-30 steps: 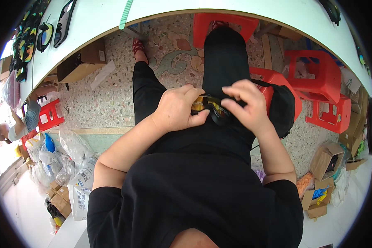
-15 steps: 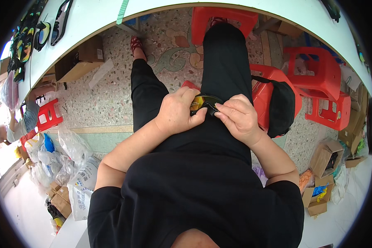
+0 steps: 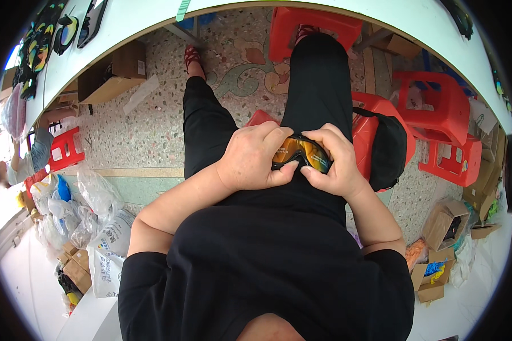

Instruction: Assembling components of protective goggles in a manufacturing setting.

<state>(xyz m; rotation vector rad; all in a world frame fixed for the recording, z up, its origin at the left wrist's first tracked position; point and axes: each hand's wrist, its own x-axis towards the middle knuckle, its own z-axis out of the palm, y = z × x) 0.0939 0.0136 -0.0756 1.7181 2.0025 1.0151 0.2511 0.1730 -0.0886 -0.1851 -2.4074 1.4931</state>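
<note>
Over my lap I hold a pair of goggles (image 3: 305, 149) with a black frame and a shiny orange-gold lens that turns greenish toward one side. My left hand (image 3: 257, 156) grips the left end, its thumb under the lower rim and its fingers over the top. On the other end my right hand (image 3: 334, 161) is closed, thumb near the nose notch and index finger along the upper edge. The lens faces up toward me. My fingers hide both outer ends of the frame.
A white table (image 3: 222, 7) curves across the far side, with more goggles (image 3: 67, 34) at its left. Red stools (image 3: 432, 108) and a black bag (image 3: 388, 149) stand at right. Plastic bags (image 3: 99, 193) and cardboard boxes (image 3: 446, 224) lie around. Another person (image 3: 23, 156) sits at far left.
The goggles have turned so that more of the lens shows. My right hand has gone from pinching near the nose notch to gripping the right end.
</note>
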